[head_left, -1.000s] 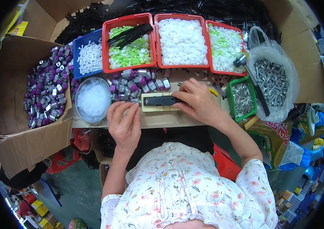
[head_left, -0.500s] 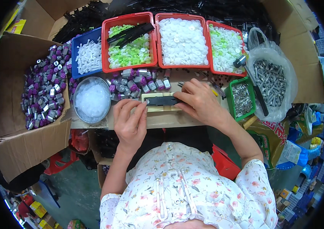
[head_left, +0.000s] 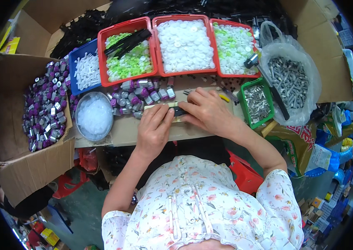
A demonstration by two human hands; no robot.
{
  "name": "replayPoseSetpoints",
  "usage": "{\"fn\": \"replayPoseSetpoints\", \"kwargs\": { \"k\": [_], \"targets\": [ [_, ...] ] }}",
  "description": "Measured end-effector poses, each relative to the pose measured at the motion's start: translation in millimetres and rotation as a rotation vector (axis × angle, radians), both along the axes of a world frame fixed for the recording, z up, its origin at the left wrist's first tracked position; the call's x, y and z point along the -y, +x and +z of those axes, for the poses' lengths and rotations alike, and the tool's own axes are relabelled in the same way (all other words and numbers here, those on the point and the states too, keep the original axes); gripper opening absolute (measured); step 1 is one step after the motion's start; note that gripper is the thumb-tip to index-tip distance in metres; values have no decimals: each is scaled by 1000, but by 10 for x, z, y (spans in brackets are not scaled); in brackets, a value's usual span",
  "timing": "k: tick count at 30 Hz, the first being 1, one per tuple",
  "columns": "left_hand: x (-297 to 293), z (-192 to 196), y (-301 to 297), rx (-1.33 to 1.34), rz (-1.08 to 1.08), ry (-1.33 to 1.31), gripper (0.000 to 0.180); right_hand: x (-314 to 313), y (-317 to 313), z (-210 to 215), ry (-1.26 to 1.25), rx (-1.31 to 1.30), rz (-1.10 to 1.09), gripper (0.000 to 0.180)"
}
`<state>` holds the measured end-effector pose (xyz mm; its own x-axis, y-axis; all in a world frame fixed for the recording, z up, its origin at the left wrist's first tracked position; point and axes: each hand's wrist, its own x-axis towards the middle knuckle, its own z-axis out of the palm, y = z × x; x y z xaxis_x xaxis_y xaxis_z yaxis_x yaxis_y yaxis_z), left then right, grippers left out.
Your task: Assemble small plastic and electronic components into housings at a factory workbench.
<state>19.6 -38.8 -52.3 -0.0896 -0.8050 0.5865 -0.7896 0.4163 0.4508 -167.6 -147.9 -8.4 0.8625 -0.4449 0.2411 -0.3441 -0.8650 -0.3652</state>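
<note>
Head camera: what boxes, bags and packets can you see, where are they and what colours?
Cardboard box: left, brown, open, holding purple and silver parts.
Plastic bag: right, clear, full of grey metal pieces.
Yellow packet: far upper left, flat.
Printed sack: lower right, brown with red marks.

Left hand (head_left: 155, 130) and right hand (head_left: 207, 111) press a black strip (head_left: 178, 111) (mostly covered).

My left hand (head_left: 155, 128) lies palm down, fingers stretched forward; my right hand (head_left: 208, 111) is beside it, fingers curled inward, both forearms bent
</note>
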Motion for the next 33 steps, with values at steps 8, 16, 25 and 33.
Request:
{"fn": "replayPoseSetpoints", "kwargs": {
  "k": [8, 16, 25, 33],
  "targets": [
    [39, -17, 40, 27, -55, -22, 32, 520, -1151, 285, -308, 74, -670, 21],
    [27, -33, 73, 61, -72, -22, 36, 519, -1562, 144, -235, -57, -786, 22],
    [-9, -7, 71, 105, -22, 5, 25, 30, -1089, 447, 29, 284, -477, 30],
    [54, 9, 46, 86, -71, -15, 30, -420, -620, 367, 343, -53, -297, 38]
  ]
}}
